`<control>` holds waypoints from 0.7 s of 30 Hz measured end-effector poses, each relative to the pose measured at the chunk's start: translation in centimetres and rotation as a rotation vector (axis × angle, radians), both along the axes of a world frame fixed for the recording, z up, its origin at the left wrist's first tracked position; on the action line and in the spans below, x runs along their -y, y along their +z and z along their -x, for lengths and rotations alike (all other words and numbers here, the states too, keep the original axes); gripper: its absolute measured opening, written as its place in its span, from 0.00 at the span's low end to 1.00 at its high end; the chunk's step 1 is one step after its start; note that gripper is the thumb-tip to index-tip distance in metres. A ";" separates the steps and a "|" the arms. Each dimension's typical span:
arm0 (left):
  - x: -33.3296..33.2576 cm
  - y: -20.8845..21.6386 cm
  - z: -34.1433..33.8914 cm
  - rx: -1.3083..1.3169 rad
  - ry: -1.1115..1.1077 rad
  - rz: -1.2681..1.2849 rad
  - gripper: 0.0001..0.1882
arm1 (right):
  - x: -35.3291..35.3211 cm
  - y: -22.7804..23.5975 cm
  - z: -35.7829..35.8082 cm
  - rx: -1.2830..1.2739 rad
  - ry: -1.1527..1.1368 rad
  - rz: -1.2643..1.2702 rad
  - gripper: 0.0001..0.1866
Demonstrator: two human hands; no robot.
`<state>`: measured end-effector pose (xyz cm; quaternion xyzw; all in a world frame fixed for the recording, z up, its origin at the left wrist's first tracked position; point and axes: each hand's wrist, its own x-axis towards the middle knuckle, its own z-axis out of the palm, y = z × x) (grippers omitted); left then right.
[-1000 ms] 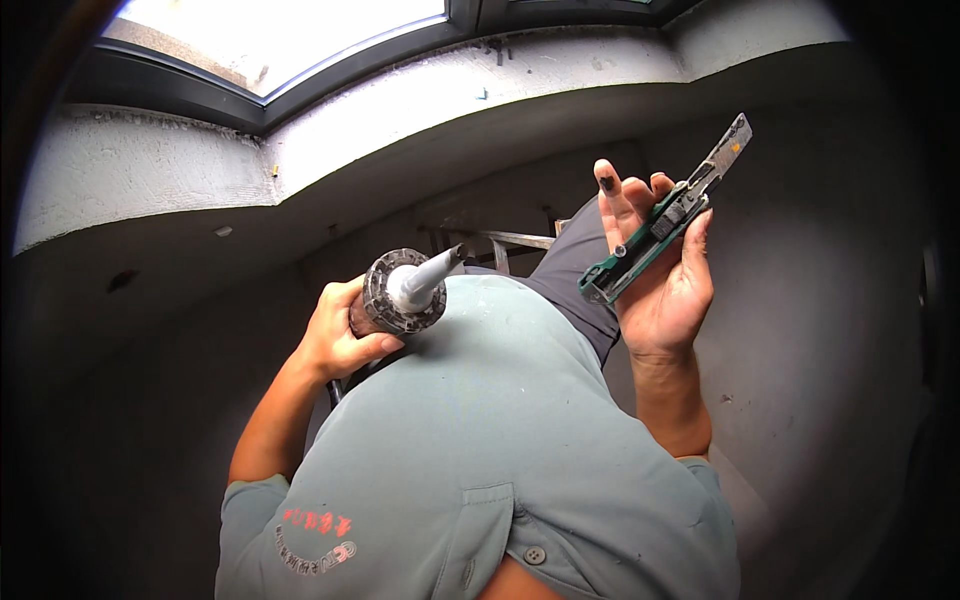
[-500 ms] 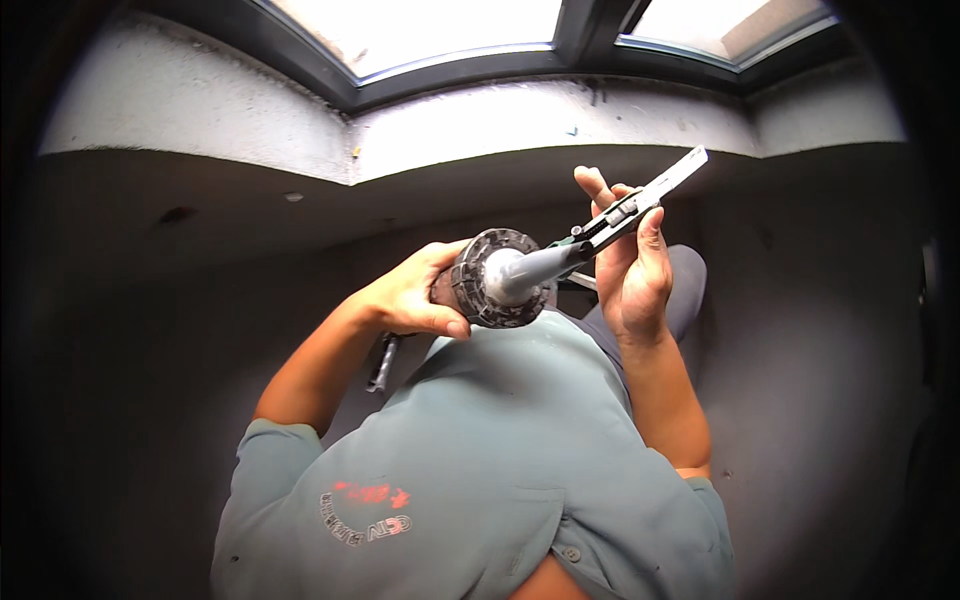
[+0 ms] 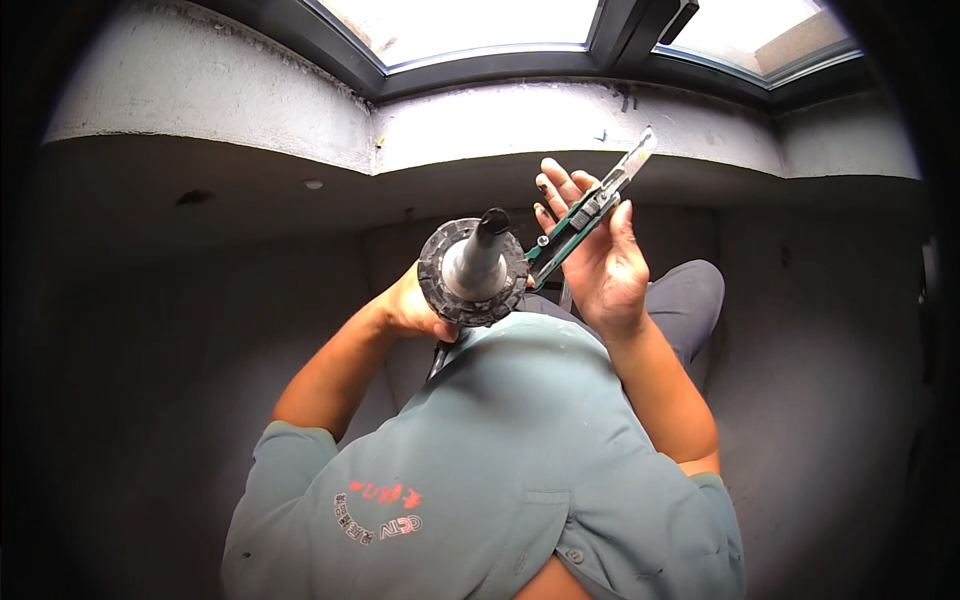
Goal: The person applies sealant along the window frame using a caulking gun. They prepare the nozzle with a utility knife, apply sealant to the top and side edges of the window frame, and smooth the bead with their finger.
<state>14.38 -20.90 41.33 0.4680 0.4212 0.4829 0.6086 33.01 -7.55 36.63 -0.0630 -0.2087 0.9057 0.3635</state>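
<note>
My left hand (image 3: pixel 408 303) is wrapped round the front of a caulking gun (image 3: pixel 437 285), just behind its dark, grimy ring. Out of the ring comes a pale grey nozzle (image 3: pixel 475 268), pointing up toward me, its tip black. A green and silver utility knife (image 3: pixel 580 222) lies across my right hand (image 3: pixel 608 280), pinched by the thumb, with other fingers spread and dark smears on some fingertips. Its blade end (image 3: pixel 637 155) points away to the upper right. The knife's rear end is close to the ring; whether they touch I cannot tell. The gun's body is mostly hidden.
A white sill (image 3: pixel 480 115) runs ahead of me under dark-framed windows (image 3: pixel 620 40). Below it is a grey wall (image 3: pixel 300 220). My bent knee in dark trousers (image 3: pixel 690 300) shows beyond my right forearm.
The nozzle has swung from pointing right to pointing up toward me, its black tip now showing. My right hand and the knife have shifted left, and the knife stands more steeply.
</note>
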 end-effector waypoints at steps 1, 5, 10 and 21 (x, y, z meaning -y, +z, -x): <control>0.2 -0.2 -0.1 -0.016 0.032 -0.031 0.62 | 0.0 -0.2 -0.2 0.034 -0.005 0.012 0.36; 1.2 -1.0 0.4 -0.044 0.085 0.028 0.66 | 0.1 -1.3 -1.1 0.068 -0.018 0.082 0.47; 2.7 -1.9 2.0 -0.092 0.102 -0.009 0.54 | -0.4 -3.0 -2.0 0.060 -0.014 0.090 0.52; 5.6 -2.2 3.6 -0.275 0.354 -0.113 0.45 | -8.9 -17.2 4.8 0.335 -0.091 -0.473 0.45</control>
